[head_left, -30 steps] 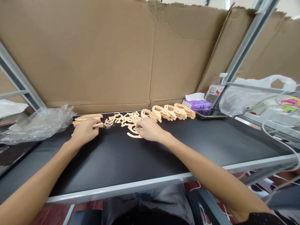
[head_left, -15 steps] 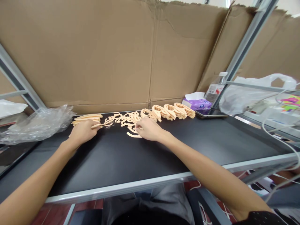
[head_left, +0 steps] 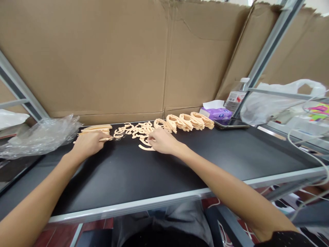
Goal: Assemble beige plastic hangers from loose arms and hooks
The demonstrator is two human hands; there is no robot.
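My left hand (head_left: 88,144) is closed around a flat, pale wooden strip (head_left: 106,139), whose end sticks out past the fingertips. Just behind it lies a stack of similar straight strips (head_left: 96,128), partly covered by the hand. My right hand (head_left: 163,141) is in a pinch, fingertips down at the front of a loose heap of small curved wooden pieces (head_left: 141,128). A larger curved piece (head_left: 146,148) lies on the table and runs up to that hand. What the right fingertips hold is hidden.
Several stacks of ring-ended wooden pieces (head_left: 185,122) stand right of the heap. Further right are a purple tissue pack (head_left: 218,114), a tablet (head_left: 232,124) and a plastic bottle (head_left: 236,97). Crumpled clear plastic (head_left: 48,135) lies left. Cardboard (head_left: 108,61) walls the back.
My left hand has shifted slightly left with the strip, which now lies more level beside the stack. The right hand has hardly moved.
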